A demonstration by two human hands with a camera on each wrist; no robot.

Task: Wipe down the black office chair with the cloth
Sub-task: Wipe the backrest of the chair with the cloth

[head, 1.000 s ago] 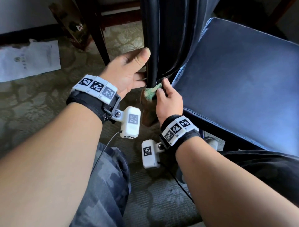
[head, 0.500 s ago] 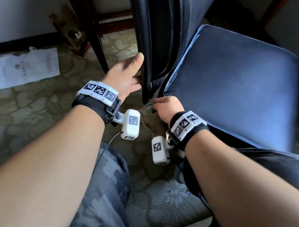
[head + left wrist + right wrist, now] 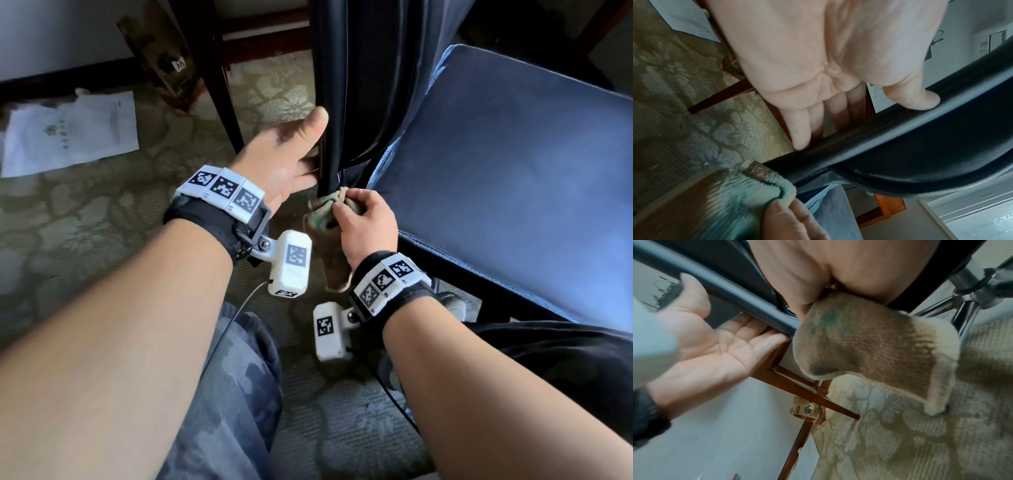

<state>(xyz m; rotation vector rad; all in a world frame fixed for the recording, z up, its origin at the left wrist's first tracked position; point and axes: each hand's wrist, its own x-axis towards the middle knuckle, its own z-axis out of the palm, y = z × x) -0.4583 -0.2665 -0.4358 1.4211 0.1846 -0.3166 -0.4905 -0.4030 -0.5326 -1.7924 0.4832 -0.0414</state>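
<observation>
Wiping back up from the seat gap, the right hand (image 3: 363,226) pinches the cloth (image 3: 323,209) against the chair (image 3: 342,102) edge; left hand (image 3: 287,161) steadies, fingers straight

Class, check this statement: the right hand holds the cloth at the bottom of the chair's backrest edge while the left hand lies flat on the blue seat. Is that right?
Not quite. The left hand is not on the seat; it steadies the backrest edge, as the head view shows. The right hand does hold the cloth at the bottom of that edge.
</observation>
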